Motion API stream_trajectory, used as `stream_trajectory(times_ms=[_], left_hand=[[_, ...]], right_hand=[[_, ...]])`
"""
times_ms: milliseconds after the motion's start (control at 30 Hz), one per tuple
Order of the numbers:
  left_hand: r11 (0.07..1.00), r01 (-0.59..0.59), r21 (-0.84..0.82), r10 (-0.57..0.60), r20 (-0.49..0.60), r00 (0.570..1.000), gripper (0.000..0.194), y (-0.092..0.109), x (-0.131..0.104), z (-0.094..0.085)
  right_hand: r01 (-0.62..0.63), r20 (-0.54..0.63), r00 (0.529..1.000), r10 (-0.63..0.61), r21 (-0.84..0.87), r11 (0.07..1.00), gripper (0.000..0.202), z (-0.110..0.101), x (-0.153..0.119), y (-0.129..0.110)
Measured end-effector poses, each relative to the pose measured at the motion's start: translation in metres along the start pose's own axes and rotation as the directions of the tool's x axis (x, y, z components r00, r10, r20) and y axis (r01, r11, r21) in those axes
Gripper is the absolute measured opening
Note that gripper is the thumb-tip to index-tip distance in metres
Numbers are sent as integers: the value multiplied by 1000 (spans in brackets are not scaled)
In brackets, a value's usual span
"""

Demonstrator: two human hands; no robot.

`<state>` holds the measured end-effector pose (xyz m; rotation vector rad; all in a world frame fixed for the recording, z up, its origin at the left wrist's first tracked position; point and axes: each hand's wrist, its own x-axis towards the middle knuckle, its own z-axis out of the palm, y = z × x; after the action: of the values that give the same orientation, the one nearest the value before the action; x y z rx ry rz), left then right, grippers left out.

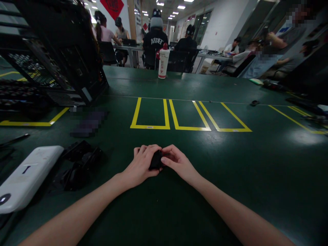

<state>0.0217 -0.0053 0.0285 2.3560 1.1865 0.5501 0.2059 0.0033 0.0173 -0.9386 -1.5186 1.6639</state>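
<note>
A small black boxy object rests at the middle of the dark green table, between my two hands; its exact kind does not show. My left hand is wrapped over its left side, thumb low and fingers across the far edge. From the right, my right hand pinches at the object's right edge with thumb and curled fingers. The underside of the object and some of my right fingertips are hidden.
Yellow tape outlines lie beyond my hands. On the left are a white device, tangled black parts and an open black computer case. A patterned cup stands at the far edge. People sit at tables behind.
</note>
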Motion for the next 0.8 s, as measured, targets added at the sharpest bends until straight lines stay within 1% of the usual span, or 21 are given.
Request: stream_trajectory(times_ms=[67,167,267,333,400,500,567,667,733,800], left_hand=[[1000,3,1,-3,0,1000,53,0,0,0],[1000,3,-1,-3,-9,1000,54,1,0,0],[1000,11,-12,-12,-6,1000,53,1,0,0],[1000,17,-18,-17,-1,1000,54,1,1,0],[1000,20,-20,-20,2,1000,54,1,1,0],[999,25,-19,-25,-2,1000,52,2,1,0],[999,27,-17,-27,0,1000,52,2,1,0],[999,28,-15,-27,13,1000,52,2,1,0],[1000,24,-18,-24,20,1000,53,2,1,0],[1000,21,-16,-20,21,1000,54,2,1,0]], right_hand=[[-25,-22,999,24,-18,1000,24,0,0,1],[-59,6,998,59,-12,998,31,-2,0,2],[-29,55,998,29,11,1000,32,-3,-1,2],[-2,62,998,2,6,1000,35,-3,-2,2],[5,51,999,-5,1,1000,33,-2,-2,3],[5,-1,1000,-5,-4,1000,23,0,-1,4],[-10,-21,1000,10,-24,1000,25,-1,-1,3],[-31,31,999,33,-53,998,32,-2,-2,1],[-13,77,997,17,-55,998,35,-3,-3,0],[-2,91,996,6,-42,999,35,-3,-3,-1]])
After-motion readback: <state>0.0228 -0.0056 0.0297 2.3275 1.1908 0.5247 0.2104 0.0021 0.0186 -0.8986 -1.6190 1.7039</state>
